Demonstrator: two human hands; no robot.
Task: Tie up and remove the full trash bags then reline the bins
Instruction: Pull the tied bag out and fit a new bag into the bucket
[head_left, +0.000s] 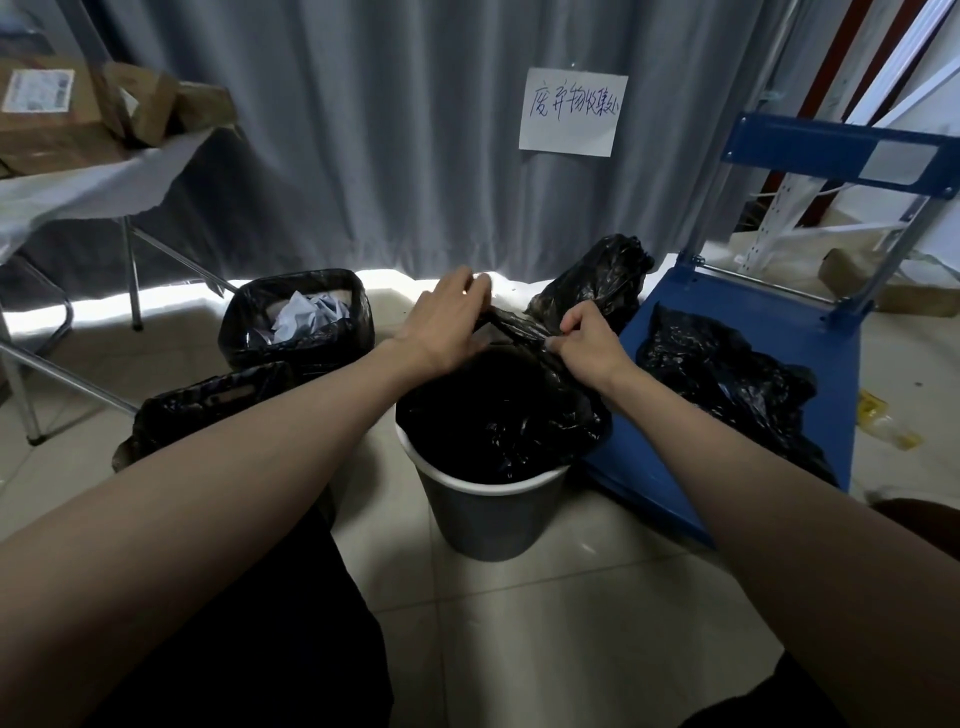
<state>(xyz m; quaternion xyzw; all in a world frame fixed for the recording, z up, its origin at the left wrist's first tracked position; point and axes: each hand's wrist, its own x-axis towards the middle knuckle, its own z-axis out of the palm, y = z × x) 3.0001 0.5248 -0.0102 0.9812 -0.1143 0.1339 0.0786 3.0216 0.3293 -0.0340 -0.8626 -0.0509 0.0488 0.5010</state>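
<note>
A round grey bin (488, 519) with a white rim stands on the tiled floor in front of me, with a black trash bag (498, 415) inside it. My left hand (447, 322) holds the bag's far edge above the bin mouth. My right hand (587, 343) pinches a stretched strip of the same bag at the right side. A square bin (296, 317) lined with a black bag and holding crumpled white paper stands at the back left. A third black-lined bin (208, 405) sits at the near left, partly hidden by my left forearm.
A blue platform cart (779, 322) on the right carries a loose black bag (727, 374). A tied black bag (597, 286) lies behind the round bin. A folding table (78, 192) with cardboard boxes stands at the left. A grey curtain with a paper sign (571, 111) hangs behind.
</note>
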